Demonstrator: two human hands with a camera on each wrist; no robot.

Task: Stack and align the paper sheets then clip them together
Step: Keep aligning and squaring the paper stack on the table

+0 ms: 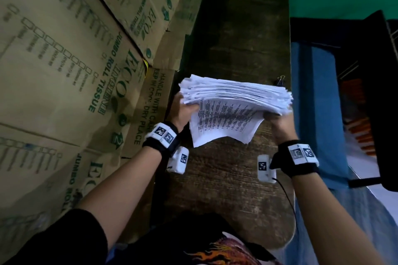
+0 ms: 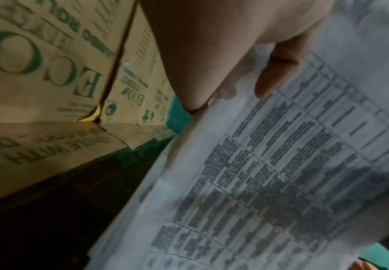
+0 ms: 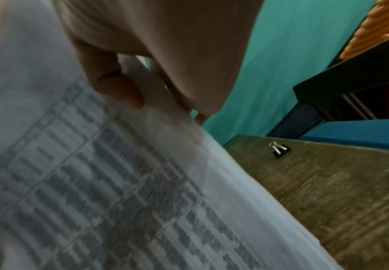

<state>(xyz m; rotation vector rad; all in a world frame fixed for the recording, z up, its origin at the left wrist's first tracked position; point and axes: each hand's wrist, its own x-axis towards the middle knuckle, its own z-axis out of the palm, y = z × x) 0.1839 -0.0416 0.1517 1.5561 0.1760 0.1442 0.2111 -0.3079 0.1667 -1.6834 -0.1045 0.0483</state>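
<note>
Left hand (image 1: 183,109) and right hand (image 1: 277,122) grip the uneven paper stack (image 1: 232,101) at frame centre; loose lower sheets may slip, delaying the binder clip (image 1: 280,80).

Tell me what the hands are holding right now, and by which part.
Both hold the paper stack, lifted off the table. The left hand grips its left end, the right hand its right end. The binder clip lies untouched on the table.

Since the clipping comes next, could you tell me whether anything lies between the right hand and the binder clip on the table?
Nothing visible blocks it. The binder clip sits alone on the bare wooden table near its far right edge, just beyond the right hand. That hand and the left hand both grip the paper stack.
</note>
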